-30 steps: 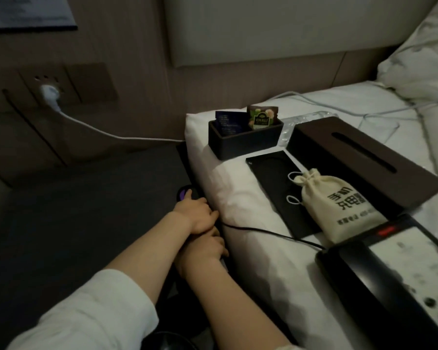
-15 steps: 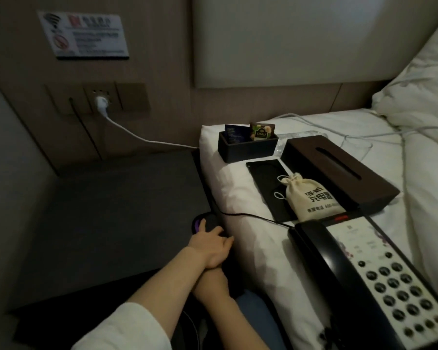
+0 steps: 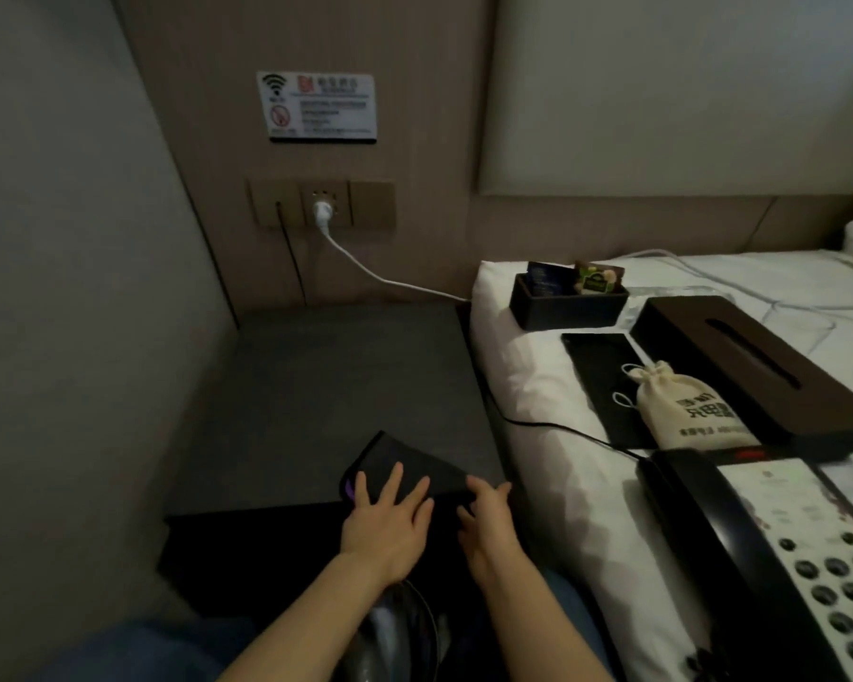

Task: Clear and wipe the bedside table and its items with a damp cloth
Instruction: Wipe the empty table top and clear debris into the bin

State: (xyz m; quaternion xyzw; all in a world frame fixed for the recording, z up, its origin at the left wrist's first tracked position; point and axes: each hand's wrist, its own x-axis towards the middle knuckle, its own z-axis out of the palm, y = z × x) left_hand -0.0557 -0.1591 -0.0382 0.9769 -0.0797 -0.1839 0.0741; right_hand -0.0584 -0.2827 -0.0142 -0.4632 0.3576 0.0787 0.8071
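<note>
Both hands have come up from the gap beside the bed onto the bedside table (image 3: 326, 386). The left hand (image 3: 390, 521) lies flat, fingers spread, on a dark folded cloth (image 3: 405, 467); the right hand (image 3: 486, 516), fingers extended, touches its near edge. Right of the hands, on the bed: telephone (image 3: 759, 558), drawstring pouch (image 3: 685, 411), tissue box (image 3: 754, 366).
</note>
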